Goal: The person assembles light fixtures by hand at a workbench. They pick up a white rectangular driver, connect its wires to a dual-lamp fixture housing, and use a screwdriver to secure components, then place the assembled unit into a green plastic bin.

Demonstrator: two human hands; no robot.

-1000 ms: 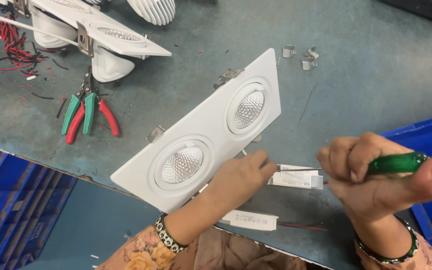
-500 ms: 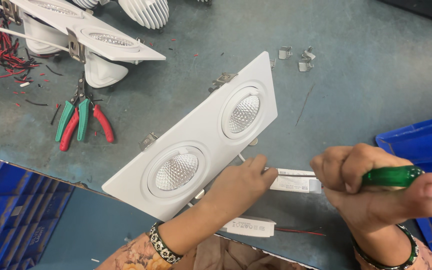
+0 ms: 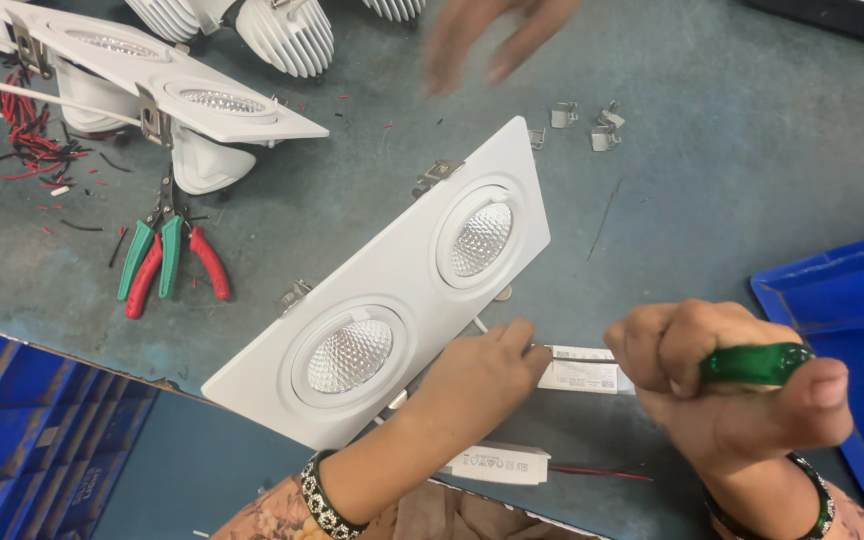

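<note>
Hands (image 3: 482, 375) steady a white rectangular twin-lens downlight (image 3: 392, 290), lying tilted.

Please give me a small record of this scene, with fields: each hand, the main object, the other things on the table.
left hand: rests on the edge of the twin lamp, by a small white box
right hand: fist around a green handle
twin lamp: white, two round lenses, lies slanted on the table
pliers: two pairs, green and red grips, left of the lamp
clips: small metal, beyond the lamp
bin: blue, at the right edge
other person's hand: blurred, at the top
</note>
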